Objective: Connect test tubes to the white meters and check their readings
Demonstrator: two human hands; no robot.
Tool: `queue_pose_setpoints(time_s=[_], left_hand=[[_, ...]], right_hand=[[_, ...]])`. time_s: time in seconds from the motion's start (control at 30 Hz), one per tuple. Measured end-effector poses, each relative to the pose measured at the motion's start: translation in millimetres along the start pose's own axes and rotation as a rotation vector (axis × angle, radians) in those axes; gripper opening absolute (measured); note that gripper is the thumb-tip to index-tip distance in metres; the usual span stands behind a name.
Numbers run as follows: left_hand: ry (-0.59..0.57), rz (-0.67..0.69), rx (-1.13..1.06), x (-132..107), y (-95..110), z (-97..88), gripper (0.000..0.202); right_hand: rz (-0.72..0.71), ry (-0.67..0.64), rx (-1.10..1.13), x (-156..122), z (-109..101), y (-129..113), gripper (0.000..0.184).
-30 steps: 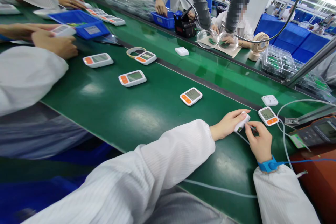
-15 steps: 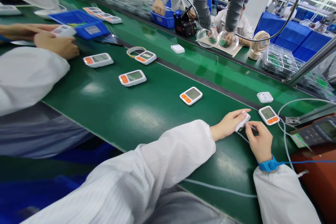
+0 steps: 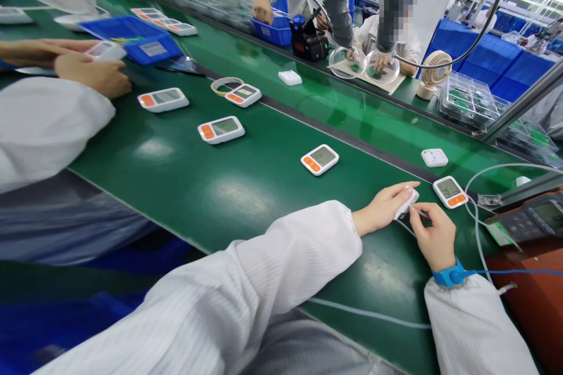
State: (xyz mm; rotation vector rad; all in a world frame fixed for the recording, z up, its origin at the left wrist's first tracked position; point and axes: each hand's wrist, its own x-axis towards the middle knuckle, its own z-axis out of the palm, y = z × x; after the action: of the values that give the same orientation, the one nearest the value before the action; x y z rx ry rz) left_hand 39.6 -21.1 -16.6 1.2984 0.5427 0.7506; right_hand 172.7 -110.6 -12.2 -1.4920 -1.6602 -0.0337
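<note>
My left hand (image 3: 380,210) is closed around a small white handheld device (image 3: 408,198), thumb on top, holding it a little above the green table. Close against the device's near edge, my right hand (image 3: 435,237) is in a pinch; a thin part shows between its fingers, too small to name. A pale cable (image 3: 405,227) emerges below the device. Just beyond the right hand lies a white meter with orange buttons (image 3: 450,192), digits showing on its screen. Another such meter (image 3: 320,159) rests left of my hands. A blue wrist strap (image 3: 449,274) circles my right wrist.
More meters (image 3: 221,129) lie to the left, near a co-worker's hands (image 3: 92,73) and a blue tray (image 3: 153,50). A conveyor belt (image 3: 352,114) carries white housings (image 3: 434,157). At right stand a grey instrument (image 3: 534,220) and a looping white cable (image 3: 477,234).
The white housings on the belt have shifted left, and another white piece has appeared at the right by the metal post. My hands hold nearly the same pose.
</note>
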Motion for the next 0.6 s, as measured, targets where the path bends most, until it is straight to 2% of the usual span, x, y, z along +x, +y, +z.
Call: queue_pose_setpoints(time_s=[0.6], left_hand=[[0.005, -0.011, 0.007, -0.3, 1.7, 1.2, 0.058]], right_hand=[[0.031, 0.039, -0.003, -0.4, 1.5, -2.9, 0.017]])
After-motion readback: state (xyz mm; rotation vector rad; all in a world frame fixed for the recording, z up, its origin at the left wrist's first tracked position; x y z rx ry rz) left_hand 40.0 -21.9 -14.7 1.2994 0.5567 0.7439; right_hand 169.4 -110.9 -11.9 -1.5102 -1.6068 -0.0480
